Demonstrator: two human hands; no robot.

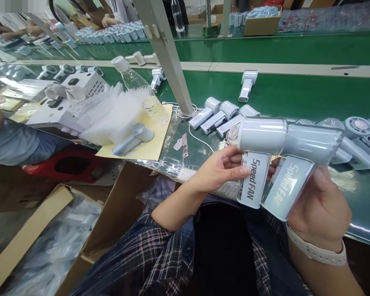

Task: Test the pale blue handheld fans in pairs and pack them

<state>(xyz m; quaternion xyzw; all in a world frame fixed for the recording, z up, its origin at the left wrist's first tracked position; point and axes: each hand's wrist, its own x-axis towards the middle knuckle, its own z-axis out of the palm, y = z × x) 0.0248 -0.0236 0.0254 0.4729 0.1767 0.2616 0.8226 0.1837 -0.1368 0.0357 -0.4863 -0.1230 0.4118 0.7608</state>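
Note:
My left hand (226, 166) is closed on a pale blue handheld fan (254, 176) with "Speed FAN" printed down its handle. A second handheld fan (288, 187), glossier and carrying the same lettering in white, is gripped by my right hand (322, 201). Both fans are held up side by side over the table edge, their round heads touching or nearly so. Part of my right fingers is hidden behind the second fan. Just beyond them, several more fans (214, 119) lie in a row on the green surface.
A green conveyor (296, 90) runs across, bearing a lone fan (247, 86). A metal post (169, 53) rises near the middle. To the left are a clear bottle (138, 86), plastic bags (114, 111), and a fan on yellow paper (157, 144). A cardboard box (101, 213) stands below.

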